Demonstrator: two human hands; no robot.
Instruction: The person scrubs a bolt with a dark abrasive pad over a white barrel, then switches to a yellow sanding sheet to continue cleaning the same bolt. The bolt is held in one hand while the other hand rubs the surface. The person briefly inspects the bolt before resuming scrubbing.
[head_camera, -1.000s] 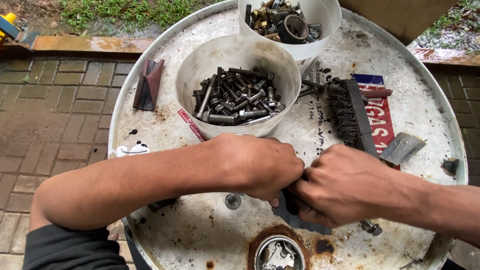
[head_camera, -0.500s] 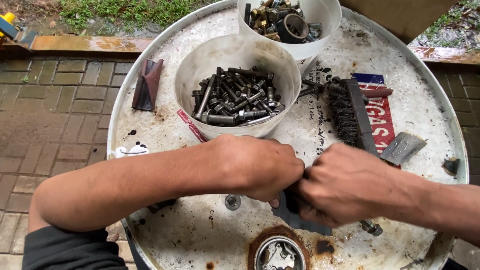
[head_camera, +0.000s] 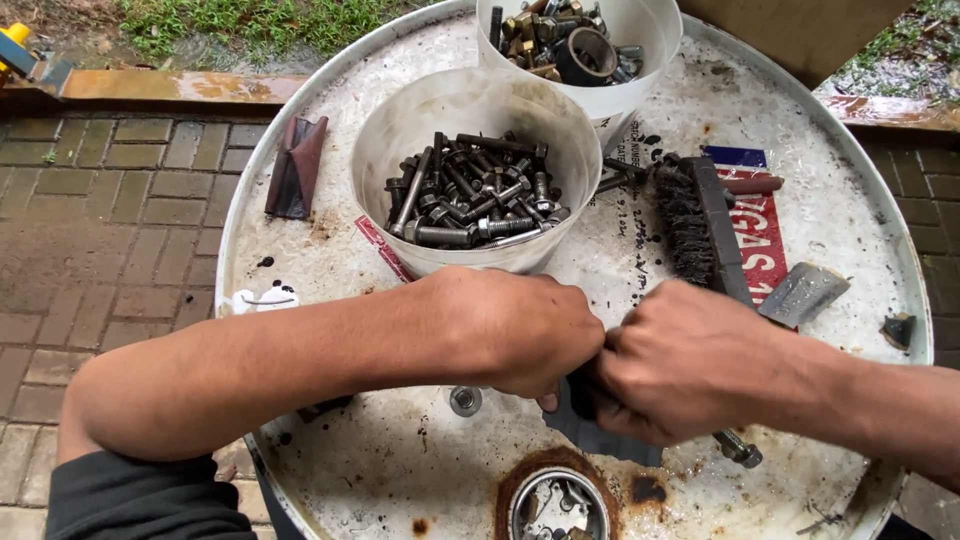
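Gripping one dark sheet (head_camera: 600, 437), left hand (head_camera: 510, 330) and right hand (head_camera: 690, 365), both fists closed.

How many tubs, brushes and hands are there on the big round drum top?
White tubs: 2, the near tub of dark bolts and the far tub of mixed metal parts
Wire brushes: 1, the wire brush
Hands: 2, the left hand and the right hand, both closed on a dark sheet
Total: 5
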